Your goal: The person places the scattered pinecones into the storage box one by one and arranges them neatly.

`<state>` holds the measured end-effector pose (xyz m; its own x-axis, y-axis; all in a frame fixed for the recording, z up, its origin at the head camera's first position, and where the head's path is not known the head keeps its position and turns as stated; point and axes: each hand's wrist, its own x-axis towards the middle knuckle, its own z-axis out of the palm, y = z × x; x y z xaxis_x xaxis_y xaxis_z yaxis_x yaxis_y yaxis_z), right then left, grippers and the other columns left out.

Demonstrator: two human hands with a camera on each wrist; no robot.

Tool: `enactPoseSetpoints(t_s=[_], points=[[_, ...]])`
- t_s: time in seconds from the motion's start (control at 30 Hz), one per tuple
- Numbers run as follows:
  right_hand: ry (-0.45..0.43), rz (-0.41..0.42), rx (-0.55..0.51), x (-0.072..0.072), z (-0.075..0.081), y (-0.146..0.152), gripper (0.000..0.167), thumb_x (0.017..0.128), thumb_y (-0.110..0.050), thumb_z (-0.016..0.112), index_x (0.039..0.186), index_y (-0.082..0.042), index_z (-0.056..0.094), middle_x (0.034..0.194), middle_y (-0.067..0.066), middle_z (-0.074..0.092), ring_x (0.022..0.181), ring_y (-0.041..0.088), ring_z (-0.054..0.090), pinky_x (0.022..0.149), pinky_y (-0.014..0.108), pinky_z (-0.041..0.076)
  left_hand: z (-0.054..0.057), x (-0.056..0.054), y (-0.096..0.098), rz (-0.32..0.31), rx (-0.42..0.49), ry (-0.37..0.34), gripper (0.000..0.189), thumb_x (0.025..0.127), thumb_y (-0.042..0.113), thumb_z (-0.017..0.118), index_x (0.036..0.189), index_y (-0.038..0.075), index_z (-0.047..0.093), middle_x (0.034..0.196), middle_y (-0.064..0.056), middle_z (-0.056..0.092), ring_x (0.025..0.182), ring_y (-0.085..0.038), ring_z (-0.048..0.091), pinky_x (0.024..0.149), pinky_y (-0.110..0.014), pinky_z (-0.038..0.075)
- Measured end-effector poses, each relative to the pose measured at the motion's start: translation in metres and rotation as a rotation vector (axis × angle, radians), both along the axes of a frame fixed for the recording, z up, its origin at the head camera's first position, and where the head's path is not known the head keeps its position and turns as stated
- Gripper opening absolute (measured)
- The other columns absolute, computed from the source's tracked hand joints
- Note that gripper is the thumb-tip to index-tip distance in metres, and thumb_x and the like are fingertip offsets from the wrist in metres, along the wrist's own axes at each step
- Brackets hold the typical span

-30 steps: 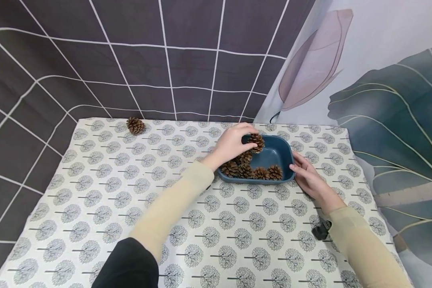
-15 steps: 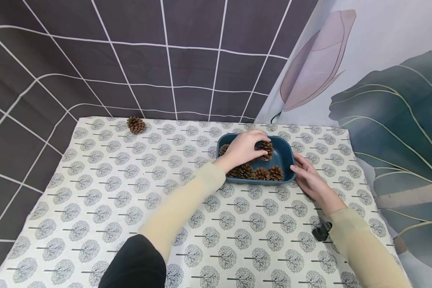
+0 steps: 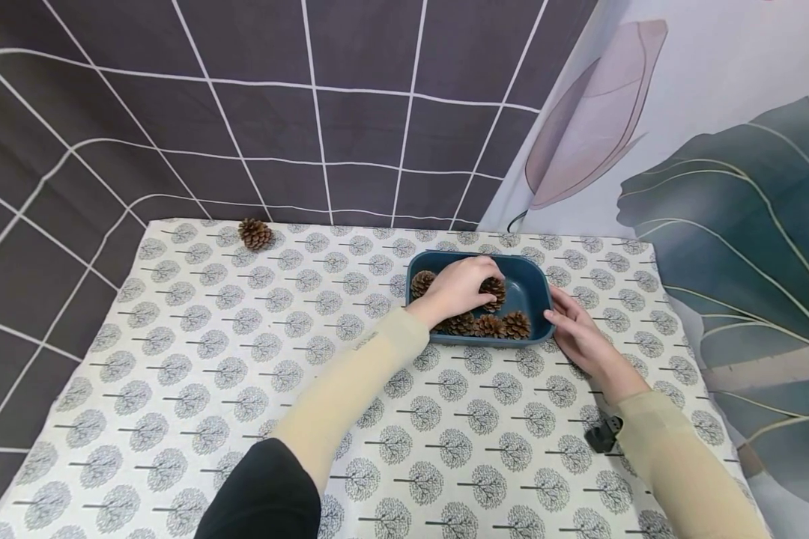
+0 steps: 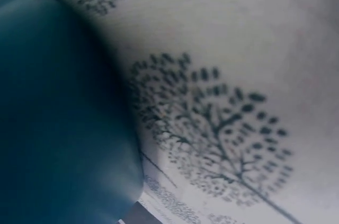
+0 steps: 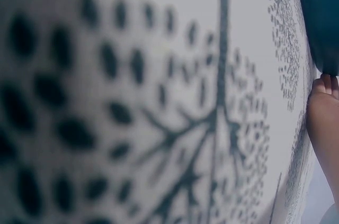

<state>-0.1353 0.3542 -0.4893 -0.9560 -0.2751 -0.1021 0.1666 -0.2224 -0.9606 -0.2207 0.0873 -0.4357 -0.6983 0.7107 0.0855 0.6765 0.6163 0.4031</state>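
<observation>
In the head view a dark blue rectangular tub (image 3: pixel 531 287) stands on the table. Inside it my left hand (image 3: pixel 457 287) holds a pine cone (image 3: pixel 494 293) between thumb and fingers, low over the tub's middle. Other pine cones (image 3: pixel 516 324) line the near side, and one more (image 3: pixel 421 283) sits at the left end; my left hand covers part of the tub. At the right end my right hand (image 3: pixel 581 337) grips the wall, thumb at the rim and fingers outside. The right wrist view catches that hand (image 5: pixel 324 110) beside the tub (image 5: pixel 320 17).
A lone pine cone (image 3: pixel 255 234) lies at the table's far left edge. The tablecloth (image 3: pixel 256 337) carries a tree print. A dark gridded curtain (image 3: pixel 243 112) hangs behind the table, and a leaf-patterned one (image 3: pixel 735 224) hangs at the right.
My left hand has carried the pine cone rightward and down into the tub, uncovering the cone at the left end. My right hand has stayed at the tub's right end.
</observation>
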Motion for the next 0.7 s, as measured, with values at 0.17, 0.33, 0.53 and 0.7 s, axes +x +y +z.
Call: enactPoseSetpoints(t_s=[0.17, 0.33, 0.53, 0.7], points=[[0.005, 0.002, -0.007, -0.0001, 0.0002, 0.0001, 0.065, 0.109, 0.001, 0.049, 0.167, -0.003, 0.021, 0.148, -0.014, 0.054, 0.133, 0.000, 0.055, 0.113, 0.011, 0.047, -0.0047, -0.0013, -0.0010, 0.001, 0.002, -0.004, 0.040, 0.100, 0.029, 0.077, 0.138, 0.018, 0.070, 0.143, 0.002, 0.066, 0.133, -0.014, 0.063, 0.113, -0.027, 0.054], [0.001, 0.005, 0.003, 0.0001, 0.0006, -0.0004, 0.068, 0.110, 0.001, 0.048, 0.168, -0.001, 0.014, 0.148, -0.015, 0.052, 0.133, -0.002, 0.055, 0.112, 0.011, 0.047, -0.0069, -0.0022, -0.0022, -0.014, 0.004, -0.020, 0.041, 0.099, 0.030, 0.078, 0.137, 0.018, 0.070, 0.144, 0.002, 0.066, 0.135, -0.015, 0.063, 0.115, -0.028, 0.053], [0.000, 0.006, 0.002, 0.0006, 0.0003, -0.0007, 0.069, 0.110, 0.001, 0.047, 0.169, 0.000, 0.011, 0.147, -0.017, 0.052, 0.133, -0.003, 0.055, 0.112, 0.011, 0.047, -0.0086, -0.0027, -0.0032, -0.034, -0.008, -0.052, 0.043, 0.098, 0.033, 0.079, 0.138, 0.019, 0.070, 0.145, 0.003, 0.065, 0.136, -0.016, 0.062, 0.117, -0.030, 0.052], [0.016, 0.000, -0.002, 0.0016, -0.0003, 0.0001, 0.064, 0.109, 0.002, 0.048, 0.168, -0.005, 0.023, 0.148, -0.016, 0.054, 0.134, -0.002, 0.055, 0.112, 0.011, 0.047, -0.0072, -0.0019, -0.0040, -0.046, -0.008, -0.063, 0.042, 0.098, 0.032, 0.078, 0.138, 0.019, 0.070, 0.145, 0.002, 0.065, 0.136, -0.017, 0.062, 0.117, -0.031, 0.052]])
